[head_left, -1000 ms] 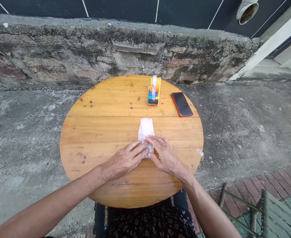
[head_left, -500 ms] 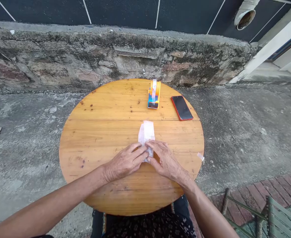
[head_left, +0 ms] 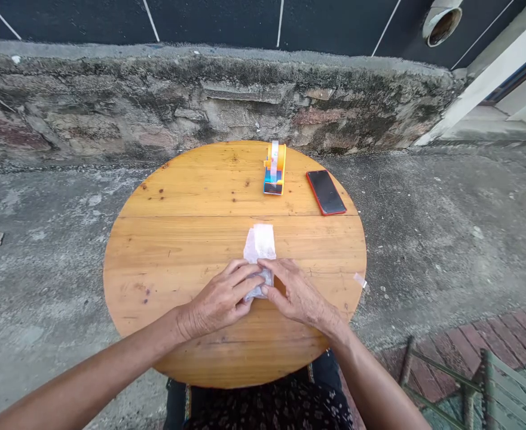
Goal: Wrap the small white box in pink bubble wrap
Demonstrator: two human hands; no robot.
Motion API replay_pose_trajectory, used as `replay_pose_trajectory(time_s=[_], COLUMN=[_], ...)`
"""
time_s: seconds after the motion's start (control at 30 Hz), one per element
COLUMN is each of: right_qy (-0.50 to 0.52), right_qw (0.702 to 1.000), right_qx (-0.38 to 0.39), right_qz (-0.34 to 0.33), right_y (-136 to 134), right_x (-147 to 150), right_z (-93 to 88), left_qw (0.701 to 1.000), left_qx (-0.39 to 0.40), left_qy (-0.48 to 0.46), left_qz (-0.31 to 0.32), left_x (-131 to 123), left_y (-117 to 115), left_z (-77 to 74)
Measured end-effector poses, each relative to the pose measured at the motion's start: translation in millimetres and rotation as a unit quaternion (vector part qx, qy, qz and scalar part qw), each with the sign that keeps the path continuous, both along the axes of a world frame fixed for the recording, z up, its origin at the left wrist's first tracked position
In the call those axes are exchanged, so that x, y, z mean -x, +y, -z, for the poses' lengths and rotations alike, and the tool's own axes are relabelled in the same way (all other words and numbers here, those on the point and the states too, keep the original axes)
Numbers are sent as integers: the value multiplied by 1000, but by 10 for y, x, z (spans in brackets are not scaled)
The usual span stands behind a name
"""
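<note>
A small bundle in thin whitish wrapping (head_left: 260, 242) lies near the middle of the round wooden table (head_left: 177, 239), its flat end pointing away from me. My left hand (head_left: 227, 292) grips the near part of the bundle from the left, fingers bent over it. From the right, my right hand (head_left: 292, 289) pinches the same part, thumb and fingertips on the wrapping. What is inside the wrapping cannot be made out. Beyond the bundle stands a yellow and blue tape dispenser (head_left: 275, 170) with a roll of tape.
A phone with a red edge (head_left: 326, 192) lies at the table's right back. A short strip of clear tape (head_left: 360, 280) sticks to the right rim. A stone wall (head_left: 155, 113) runs behind the table, and a chair (head_left: 482, 382) stands at the lower right.
Both hands have shifted slightly on the bundle, and its near part shows more between them. The far end of the wrapping sits a little nearer to me.
</note>
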State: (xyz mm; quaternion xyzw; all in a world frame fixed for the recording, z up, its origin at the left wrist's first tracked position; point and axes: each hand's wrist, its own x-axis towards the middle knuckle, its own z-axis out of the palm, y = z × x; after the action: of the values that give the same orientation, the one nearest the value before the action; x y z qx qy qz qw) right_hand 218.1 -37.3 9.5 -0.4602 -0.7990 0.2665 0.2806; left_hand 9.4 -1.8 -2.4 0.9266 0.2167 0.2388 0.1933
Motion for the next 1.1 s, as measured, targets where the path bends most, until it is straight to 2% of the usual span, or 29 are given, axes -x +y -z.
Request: replay_pose_trajectory(time_s=[0.2, 0.37, 0.63, 1.1], right_qy=[-12, 28, 54, 103], right_qw=[1000, 999, 995, 980], right_qx=[22, 43, 77, 160], right_qz=[-11, -16, -26, -50], right_y=[-2, 19, 92, 278], right_x=[-5, -1, -10, -91], right_z=[16, 2, -69, -25], left_qw=[998, 996, 997, 992], left_qx=[55, 89, 82, 124], left_qy=[6, 7, 10, 4], left_qz=[-4, -1, 0, 7], left_x=[31, 39, 46, 25], left_y=[-50, -34, -6, 99], left_z=[-74, -123, -125, -192])
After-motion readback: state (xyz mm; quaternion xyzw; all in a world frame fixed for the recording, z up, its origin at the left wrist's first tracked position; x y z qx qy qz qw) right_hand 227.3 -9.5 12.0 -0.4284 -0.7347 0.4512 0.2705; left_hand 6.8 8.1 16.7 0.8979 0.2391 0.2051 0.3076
